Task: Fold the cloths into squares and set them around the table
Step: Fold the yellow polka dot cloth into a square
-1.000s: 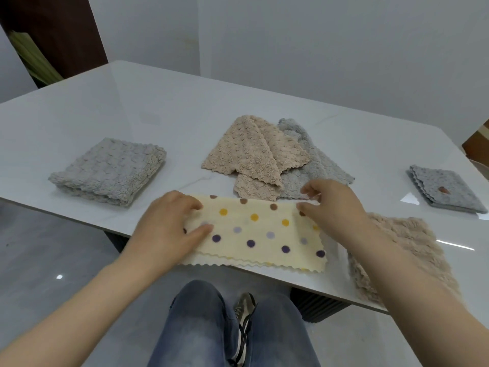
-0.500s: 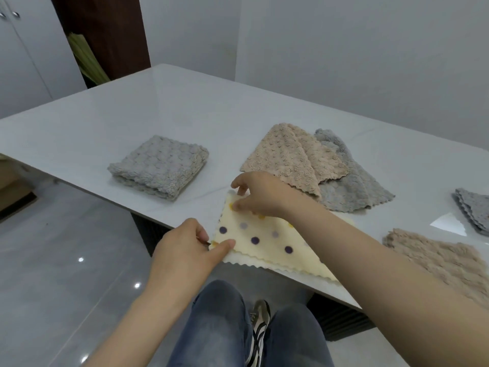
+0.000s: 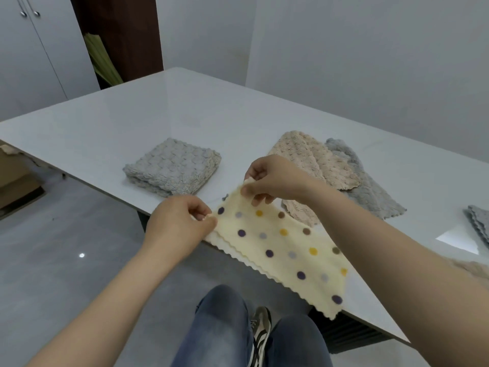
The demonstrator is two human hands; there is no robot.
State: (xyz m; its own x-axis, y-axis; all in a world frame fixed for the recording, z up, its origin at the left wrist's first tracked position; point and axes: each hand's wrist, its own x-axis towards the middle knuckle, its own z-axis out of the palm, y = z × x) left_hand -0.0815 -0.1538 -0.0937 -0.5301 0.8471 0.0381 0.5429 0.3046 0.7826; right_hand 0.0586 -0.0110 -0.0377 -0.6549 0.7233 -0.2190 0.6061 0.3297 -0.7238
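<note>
A cream cloth with coloured dots (image 3: 285, 247), folded into a long strip, lies along the near edge of the white table (image 3: 164, 123), its scalloped edge hanging over. My left hand (image 3: 180, 223) pinches its near left corner. My right hand (image 3: 272, 178) pinches the far left corner and holds it slightly off the table. A grey cloth folded into a square (image 3: 174, 170) sits to the left. Loose beige (image 3: 309, 160) and grey (image 3: 370, 192) cloths lie in a heap behind my right arm.
Another folded grey cloth (image 3: 479, 223) shows at the right edge, and a beige cloth (image 3: 473, 268) peeks out behind my right forearm. My jeans-clad legs (image 3: 222, 332) and a shoe are below the table edge. A cabinet (image 3: 34, 49) stands at far left.
The view swung to the right end of the strip's left side. My right hand crossed from the strip's right end to its left end, and both hands now pinch the left corners, lifting them.
</note>
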